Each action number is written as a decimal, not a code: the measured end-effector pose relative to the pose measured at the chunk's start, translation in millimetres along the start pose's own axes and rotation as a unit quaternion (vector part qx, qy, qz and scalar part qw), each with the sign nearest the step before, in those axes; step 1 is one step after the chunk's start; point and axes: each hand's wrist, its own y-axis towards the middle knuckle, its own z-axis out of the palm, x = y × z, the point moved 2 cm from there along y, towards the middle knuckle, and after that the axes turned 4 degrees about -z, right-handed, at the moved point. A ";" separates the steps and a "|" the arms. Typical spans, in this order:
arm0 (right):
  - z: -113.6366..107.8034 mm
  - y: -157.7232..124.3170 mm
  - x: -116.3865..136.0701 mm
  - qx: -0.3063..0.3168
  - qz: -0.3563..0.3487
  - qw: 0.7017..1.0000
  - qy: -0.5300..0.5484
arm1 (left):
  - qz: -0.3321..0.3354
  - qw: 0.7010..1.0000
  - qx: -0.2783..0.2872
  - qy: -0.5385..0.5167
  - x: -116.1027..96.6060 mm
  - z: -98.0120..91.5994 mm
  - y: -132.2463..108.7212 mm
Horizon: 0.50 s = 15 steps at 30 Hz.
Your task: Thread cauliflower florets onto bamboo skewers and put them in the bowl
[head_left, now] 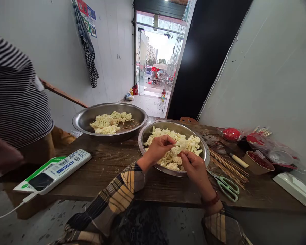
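Note:
Over a round steel bowl heaped with cauliflower florets, both my hands work close together. My left hand is closed, thumb and fingers pinching a pale cauliflower floret. Just to the right and a little lower, my right hand is closed in a pinch near that floret's underside. What sits between its fingertips is too small to make out. Bamboo skewers lie in a bundle right of the bowl, with green-handled scissors beside them.
A wide steel basin at the back left holds skewered cauliflower. A white device with a cable lies at left, near a person in a striped top. At right are a knife, a tub of red sauce and a white box.

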 end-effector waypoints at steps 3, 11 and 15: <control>0.2 0.1 1.0 -0.006 0.012 1.000 0.009 | -0.019 0.999 0.010 -0.040 -0.1 -0.4 -0.2; 4.4 0.2 3.1 -0.017 0.007 1.000 -0.025 | -0.149 0.985 0.035 -0.085 1.7 7.6 -6.9; 6.4 0.7 2.5 -0.011 0.014 0.999 -0.041 | -0.148 0.980 0.034 -0.125 3.9 13.1 -8.0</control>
